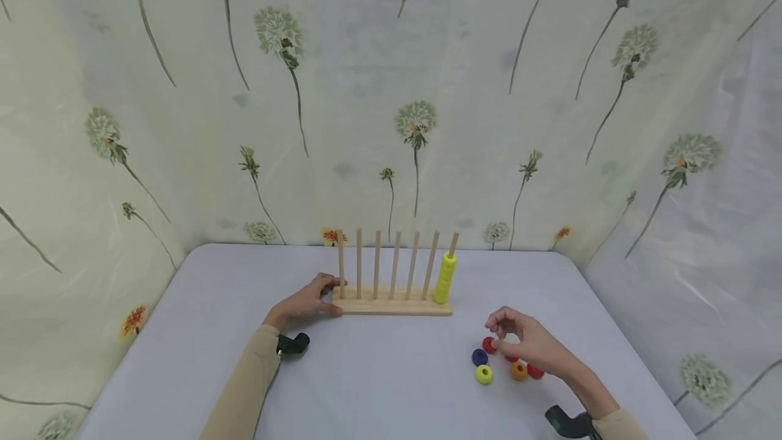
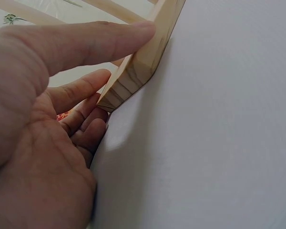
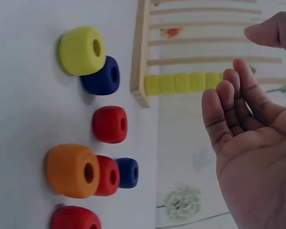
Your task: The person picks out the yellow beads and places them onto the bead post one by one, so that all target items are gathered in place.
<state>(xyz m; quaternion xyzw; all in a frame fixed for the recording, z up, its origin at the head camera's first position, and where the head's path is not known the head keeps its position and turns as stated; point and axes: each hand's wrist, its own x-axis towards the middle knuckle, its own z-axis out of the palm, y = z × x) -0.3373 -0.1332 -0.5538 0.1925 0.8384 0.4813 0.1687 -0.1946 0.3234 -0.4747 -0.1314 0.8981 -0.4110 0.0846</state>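
A wooden peg stand (image 1: 391,307) with several upright pegs stands at the back of the table. Yellow beads (image 1: 445,278) are stacked on its rightmost peg. My left hand (image 1: 305,302) grips the stand's left end, thumb along the front of the base and fingers behind it, as the wooden base (image 2: 133,78) in the left wrist view shows. Over the loose beads hovers my right hand (image 1: 534,343), fingers relaxed and thumb apart, holding nothing. Below it lie a yellow bead (image 3: 81,51), a blue bead (image 3: 101,76), a red bead (image 3: 109,125), an orange bead (image 3: 71,171) and more red and blue ones.
A white cloth covers the table (image 1: 379,379). Behind and at both sides hangs a curtain (image 1: 354,100) printed with dandelions. Dark wrist devices show on both arms.
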